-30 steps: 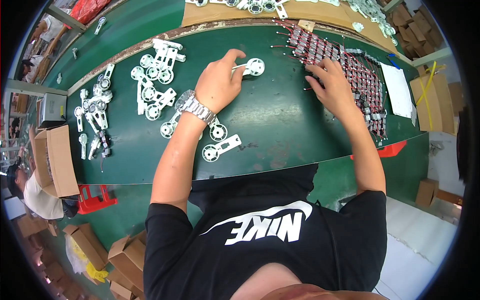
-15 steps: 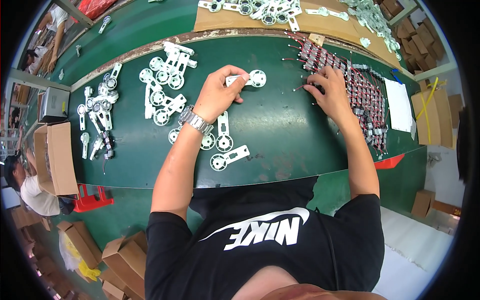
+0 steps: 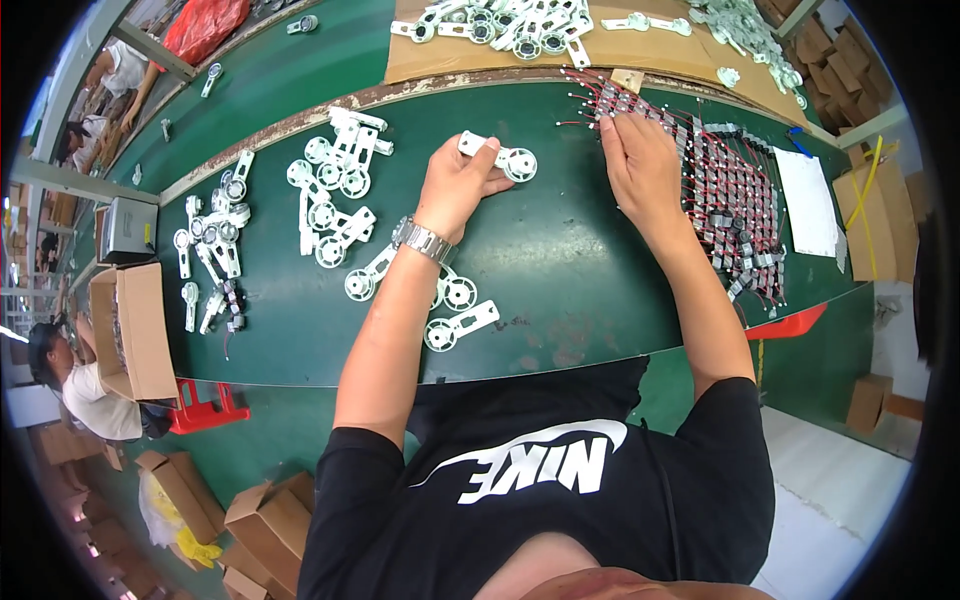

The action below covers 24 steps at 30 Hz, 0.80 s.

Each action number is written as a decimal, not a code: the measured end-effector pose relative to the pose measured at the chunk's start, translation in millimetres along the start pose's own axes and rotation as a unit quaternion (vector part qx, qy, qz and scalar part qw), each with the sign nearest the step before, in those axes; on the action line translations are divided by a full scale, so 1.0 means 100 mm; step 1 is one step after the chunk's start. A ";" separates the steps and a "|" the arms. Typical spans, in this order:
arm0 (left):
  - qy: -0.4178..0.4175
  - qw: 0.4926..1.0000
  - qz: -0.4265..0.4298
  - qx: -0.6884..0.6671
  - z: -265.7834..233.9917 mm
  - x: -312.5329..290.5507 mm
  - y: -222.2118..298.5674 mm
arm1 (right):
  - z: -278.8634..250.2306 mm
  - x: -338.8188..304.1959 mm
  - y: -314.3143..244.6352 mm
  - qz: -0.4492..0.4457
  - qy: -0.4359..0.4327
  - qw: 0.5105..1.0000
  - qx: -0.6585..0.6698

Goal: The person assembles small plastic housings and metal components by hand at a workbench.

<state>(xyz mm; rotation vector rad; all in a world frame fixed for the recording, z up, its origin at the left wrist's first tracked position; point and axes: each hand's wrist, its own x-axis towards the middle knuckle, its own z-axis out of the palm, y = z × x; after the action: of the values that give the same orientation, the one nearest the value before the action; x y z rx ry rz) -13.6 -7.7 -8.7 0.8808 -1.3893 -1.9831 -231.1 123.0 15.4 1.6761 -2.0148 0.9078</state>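
Two bare hands are above the green table (image 3: 570, 260), where the array of small motors (image 3: 735, 180) with red wires serves as landmark. The left hand (image 3: 455, 185), well to the left of this array, holds a white part (image 3: 508, 159) having a flat arm and a round end; its thumb presses the arm against the bent fingers, and the round end points to the array's side. The right hand (image 3: 642, 165) is at the far left border of the array, its fingers bent and close together; I cannot tell whether the tips are closed on a motor or a wire, because they are hidden. To the left of the array, farther from it than the left hand, lie loose white pieces (image 3: 355, 152). Beyond the array is a cardboard sheet (image 3: 655, 55). Just to its right lies a white paper (image 3: 808, 200).
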 end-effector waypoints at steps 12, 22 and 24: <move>-0.014 0.999 -0.008 -0.049 0.00 -0.09 0.06 | 0.13 0.03 -0.42 0.098 -0.166 0.905 0.379; -0.009 0.999 -0.022 -0.028 0.02 -0.14 0.08 | 0.22 -0.26 -0.57 0.105 -0.162 0.885 0.423; -0.061 0.995 -0.007 -0.083 0.01 -0.16 0.11 | 0.16 -0.23 -0.57 0.134 -0.198 0.878 0.414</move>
<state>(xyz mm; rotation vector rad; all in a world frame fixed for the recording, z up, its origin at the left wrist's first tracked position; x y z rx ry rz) -3.6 1.4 5.6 0.7050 -1.2636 -2.1591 -169.2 123.6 2.9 2.1676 -2.3356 1.8579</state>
